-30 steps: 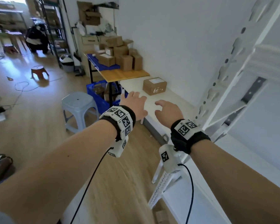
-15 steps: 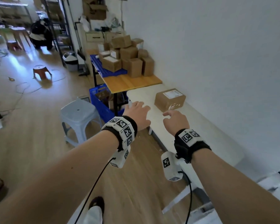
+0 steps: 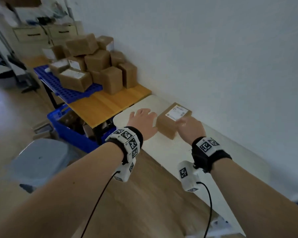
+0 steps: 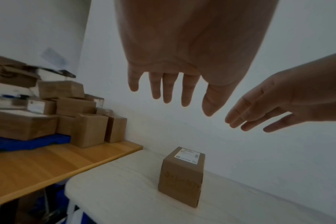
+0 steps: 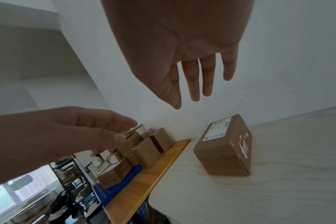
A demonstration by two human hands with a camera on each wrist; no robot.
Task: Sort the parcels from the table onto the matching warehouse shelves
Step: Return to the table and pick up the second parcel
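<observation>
A small brown parcel (image 3: 172, 121) (image 4: 182, 175) (image 5: 224, 147) with a white label on top stands on the white table (image 3: 170, 152) close to the wall. My left hand (image 3: 143, 121) (image 4: 173, 84) hovers just left of it with straight fingers, holding nothing. My right hand (image 3: 187, 126) (image 5: 197, 78) hovers over the parcel's right near corner, fingers straight and apart, also holding nothing. Both wrist views show a gap between the fingers and the parcel. A stack of several more brown parcels (image 3: 93, 66) sits on the wooden table (image 3: 110, 103) beyond.
A blue pallet (image 3: 67, 86) lies under part of the stack. A blue crate (image 3: 67, 127) stands below the wooden table and a grey stool (image 3: 40, 158) on the floor at left. The white wall (image 3: 213, 57) runs along the tables' right side.
The view has swung away from the white shelf frame and closer to the white table. Both hands have reached forward to either side of the lone parcel.
</observation>
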